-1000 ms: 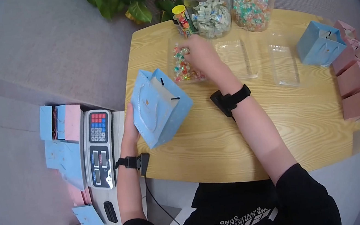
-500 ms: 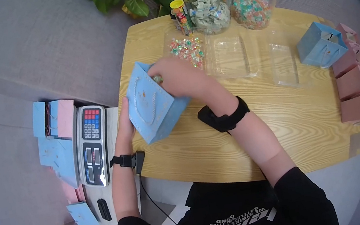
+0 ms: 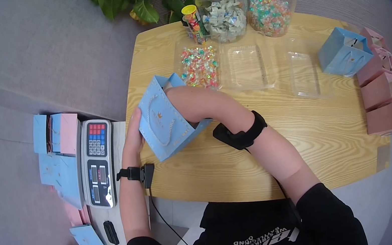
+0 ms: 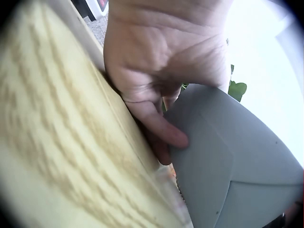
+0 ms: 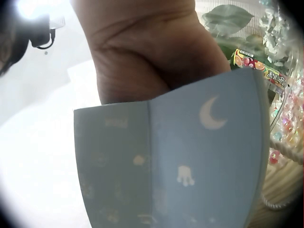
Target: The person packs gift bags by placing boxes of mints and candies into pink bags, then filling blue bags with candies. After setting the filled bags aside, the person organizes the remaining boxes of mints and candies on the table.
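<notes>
A light blue paper gift bag [image 3: 159,123] with white cord handles is tilted over the left side of the table. My left hand [image 3: 132,136] holds it from its left side; in the left wrist view the fingers [image 4: 164,126] bend against its grey-looking underside. My right hand [image 5: 152,66] reaches down through the bag's mouth up to the wrist, its fingers hidden behind the printed wall. Just beyond the bag, a clear tray [image 3: 178,67] contains many small shiny wrapped candies [image 3: 200,63].
Two clear trays [image 3: 269,68] [image 3: 317,79] lie right of the candies. Jars of wrapped sweets [image 3: 226,19] [image 3: 270,12] and a yellow-lidded tube [image 3: 193,24] stand behind. Another blue bag [image 3: 345,52] and several pink bags [image 3: 381,89] line the right edge. A scale [image 3: 99,162] sits left.
My right hand has come from the candy tray to the bag and gone down inside it, carrying something small and shiny midway. The left hand keeps holding the bag.
</notes>
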### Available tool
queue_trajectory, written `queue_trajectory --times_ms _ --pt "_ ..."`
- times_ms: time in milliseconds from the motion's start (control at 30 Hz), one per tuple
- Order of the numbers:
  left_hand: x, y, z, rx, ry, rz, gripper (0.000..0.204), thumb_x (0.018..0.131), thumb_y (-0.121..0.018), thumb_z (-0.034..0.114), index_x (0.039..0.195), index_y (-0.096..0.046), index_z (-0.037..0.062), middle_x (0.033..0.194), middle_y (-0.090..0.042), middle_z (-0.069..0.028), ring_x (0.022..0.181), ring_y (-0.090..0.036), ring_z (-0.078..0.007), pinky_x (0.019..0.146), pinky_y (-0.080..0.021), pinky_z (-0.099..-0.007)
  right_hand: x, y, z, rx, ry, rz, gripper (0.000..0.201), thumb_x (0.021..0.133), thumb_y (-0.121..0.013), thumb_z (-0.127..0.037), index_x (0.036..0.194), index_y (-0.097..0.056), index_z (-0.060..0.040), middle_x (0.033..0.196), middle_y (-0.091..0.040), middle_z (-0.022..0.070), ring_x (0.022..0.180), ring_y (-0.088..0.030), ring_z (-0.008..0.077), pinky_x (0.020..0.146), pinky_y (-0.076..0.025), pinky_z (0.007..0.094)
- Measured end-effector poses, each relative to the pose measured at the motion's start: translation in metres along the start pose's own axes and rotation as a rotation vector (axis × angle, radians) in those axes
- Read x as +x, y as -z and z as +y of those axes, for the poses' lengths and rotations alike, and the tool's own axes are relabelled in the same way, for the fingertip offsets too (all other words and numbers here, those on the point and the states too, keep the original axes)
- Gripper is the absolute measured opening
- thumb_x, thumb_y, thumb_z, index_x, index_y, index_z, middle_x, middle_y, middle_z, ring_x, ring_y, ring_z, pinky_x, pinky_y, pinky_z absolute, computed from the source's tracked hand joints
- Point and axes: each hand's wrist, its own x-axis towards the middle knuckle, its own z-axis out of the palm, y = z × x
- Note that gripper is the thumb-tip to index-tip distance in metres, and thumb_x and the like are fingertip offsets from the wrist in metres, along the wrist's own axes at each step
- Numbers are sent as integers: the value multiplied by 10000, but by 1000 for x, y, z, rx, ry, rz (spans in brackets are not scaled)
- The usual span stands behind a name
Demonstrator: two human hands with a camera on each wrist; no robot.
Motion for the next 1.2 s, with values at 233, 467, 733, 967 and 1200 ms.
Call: queue_trajectory --times_ms 233,467,733,967,1200 --pt "-1 -2 1 -4 -9 -27 613 968 -466 467 1347 -436 -14 1293 -532 -147 1172 -524 -203 992 -425 -310 -1 1 1 -39 -45 -23 222 743 -667 -87 933 -649 28 906 -673 211 832 -660 355 702 -518 403" --pt "0 -2 2 7 -18 -41 618 971 -457 466 1347 -432 -23 1289 -532 -160 1167 -532 -203 980 -441 -310 -1 1 1 -31 -54 -17 209 754 -663 -87 930 -656 27 892 -678 206 806 -665 347 686 -520 389" --pt "2 1 0 -23 -26 -46 606 978 -454 451 1345 -430 -31 1291 -532 -167 1168 -536 -205 980 -446 -306 -6 14 -11 2 -91 -41 208 782 -639 -101 961 -666 1 913 -678 200 801 -668 311 693 -520 375" --pt "2 3 -1 -110 -36 -41 600 981 -456 440 1343 -427 -39 1303 -523 -165 1181 -526 -205 991 -438 -314 -28 70 -9 315 -261 318 258 798 -634 -195 1006 -690 -53 937 -693 124 758 -655 270 696 -522 338" --pt "5 6 -1 -30 -20 -125 537 990 -448 418 1329 -436 1 1280 -524 -118 1179 -503 -182 1010 -404 -303 3 61 44 -341 -419 399 473 760 -705 -252 1205 -619 -119 1255 -561 140 1069 -583 267 874 -500 385"
